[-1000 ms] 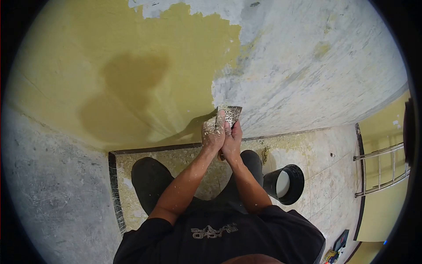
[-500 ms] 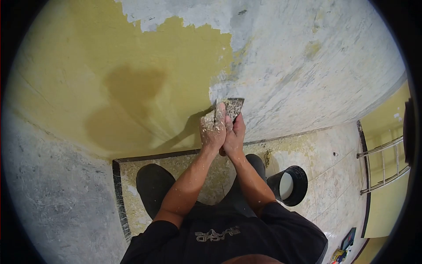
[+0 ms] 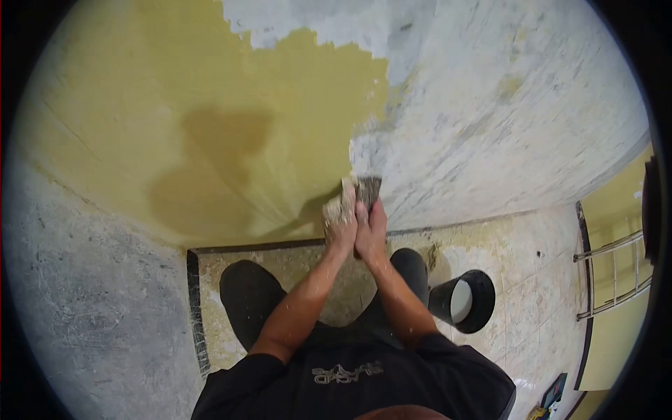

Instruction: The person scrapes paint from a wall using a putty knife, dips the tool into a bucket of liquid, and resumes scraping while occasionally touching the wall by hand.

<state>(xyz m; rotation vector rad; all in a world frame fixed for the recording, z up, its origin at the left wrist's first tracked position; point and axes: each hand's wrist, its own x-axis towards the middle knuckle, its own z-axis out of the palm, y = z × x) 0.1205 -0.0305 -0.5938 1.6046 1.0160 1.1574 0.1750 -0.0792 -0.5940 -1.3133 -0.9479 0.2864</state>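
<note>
Both my hands are closed together on a paint scraper (image 3: 369, 187), its broad blade against the wall at the border between yellow paint (image 3: 294, 119) and bare whitish plaster (image 3: 469, 140). My right hand (image 3: 371, 227) grips the handle, which is mostly hidden by the hands. Beside it, my left hand (image 3: 341, 218) presses on the scraper from the left, its fingers caked with pale paint flakes. More flakes stick to my forearms.
A black bucket (image 3: 483, 301) with whitish liquid stands right of my knee. Paint scrapings litter the tiled floor (image 3: 514, 280) along the dark skirting (image 3: 259, 246). A ladder (image 3: 616, 276) lies at the right. Some items (image 3: 549, 399) sit at lower right. A grey wall (image 3: 105, 308) is left.
My hands and the scraper have moved down along the wall, nearer the floor. The view has shifted slightly, and the bare strip beside the yellow paint shows more above the blade.
</note>
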